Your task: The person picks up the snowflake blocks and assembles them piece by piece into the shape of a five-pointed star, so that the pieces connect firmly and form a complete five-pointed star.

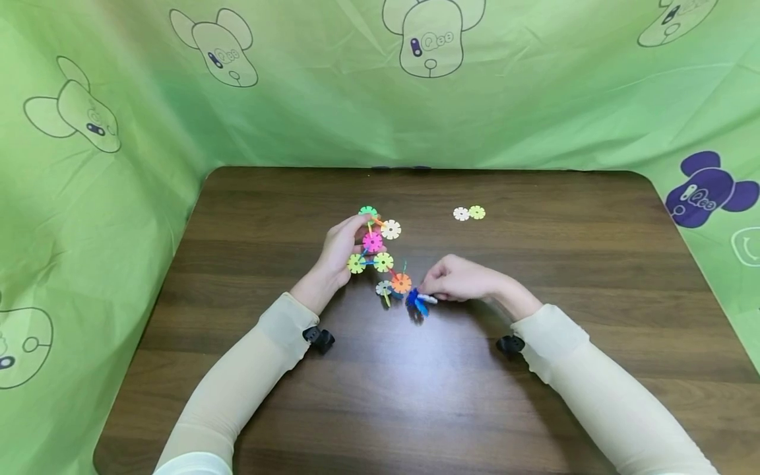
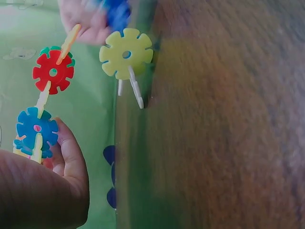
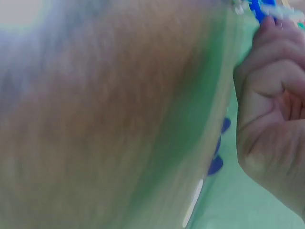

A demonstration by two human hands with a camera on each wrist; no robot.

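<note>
My left hand (image 1: 335, 254) grips a chain of notched plastic discs, its fingers round the upper part near a pink disc (image 1: 372, 242). Yellow, white, green and orange discs (image 1: 401, 284) join edge to edge along the chain. In the left wrist view a blue disc (image 2: 37, 125) sits by the fingers, with a red disc (image 2: 53, 71) farther along and a yellow disc (image 2: 119, 50) bearing white discs seen edge-on. Just right of the chain's lower end, my right hand (image 1: 466, 277) pinches a small cluster of blue and white discs (image 1: 414, 298) by its white disc.
Toward the back right of the brown wooden table (image 1: 564, 231), a white disc (image 1: 461, 214) and a yellow-green disc (image 1: 477, 212) lie side by side. A green printed cloth (image 1: 320, 112) hangs behind the table and along its sides.
</note>
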